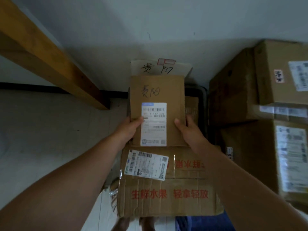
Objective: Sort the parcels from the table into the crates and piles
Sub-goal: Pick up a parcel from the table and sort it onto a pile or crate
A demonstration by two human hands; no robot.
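From the head camera, two hands hold one flat cardboard parcel, which bears handwritten characters and one white shipping label. The left hand pinches the parcel's lower left edge, thumb on the front by the label. The right hand pinches its lower right edge the same way. The remaining fingers curl behind the card, mostly hidden. Just below the parcel lies one larger cardboard box with red print and its own label. Behind the parcel a dark crate shows, and above it one handwritten paper sign leans against the pale wall. Right of the parcel, at least three big labelled boxes are stacked. Left of it are a slanting wooden beam and pale floor.
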